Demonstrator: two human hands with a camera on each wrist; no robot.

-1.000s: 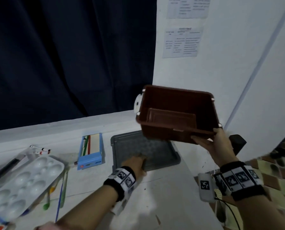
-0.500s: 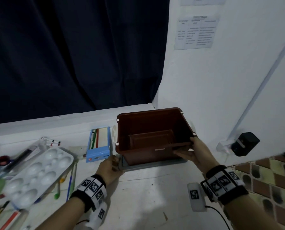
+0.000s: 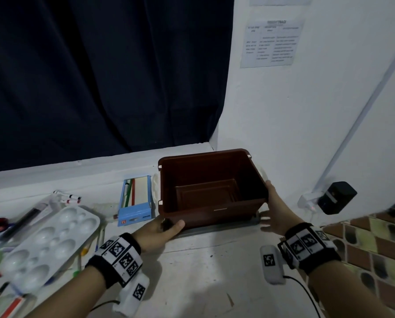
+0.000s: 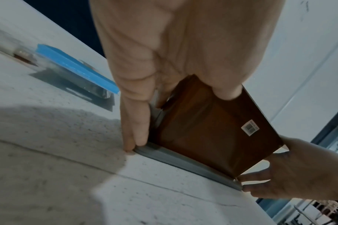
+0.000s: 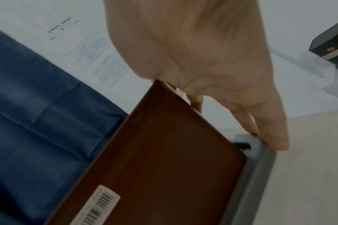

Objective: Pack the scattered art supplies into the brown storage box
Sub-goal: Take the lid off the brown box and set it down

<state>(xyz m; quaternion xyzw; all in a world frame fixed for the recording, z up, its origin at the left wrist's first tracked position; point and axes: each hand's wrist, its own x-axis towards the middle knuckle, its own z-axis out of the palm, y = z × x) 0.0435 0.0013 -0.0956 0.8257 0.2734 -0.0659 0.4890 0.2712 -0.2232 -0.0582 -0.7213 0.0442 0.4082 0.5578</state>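
Note:
The empty brown storage box (image 3: 214, 212) stands upright on a grey lid (image 3: 214, 227) at the table's back right. My left hand (image 3: 159, 228) holds its lower front-left corner, thumb on the front wall, fingers down the side to the lid (image 4: 183, 161). My right hand (image 3: 276, 212) lies against the box's right side (image 5: 164, 152), fingers straight, tips at the lid's corner (image 5: 256, 167). On the left lie a white paint palette (image 3: 47, 244), a blue pencil box (image 3: 135, 200), markers (image 3: 67, 197) and brushes (image 3: 86, 251).
A white wall rises close behind and to the right of the box, with a black adapter (image 3: 336, 198) plugged in low. A dark curtain (image 3: 100, 76) hangs behind the table. The table ends just right of the lid, above a tiled floor (image 3: 364, 249).
The box came down from the air at the right onto the grey lid. My left hand left the lid and took the box's front-left corner. My right hand slid from the rim to the side.

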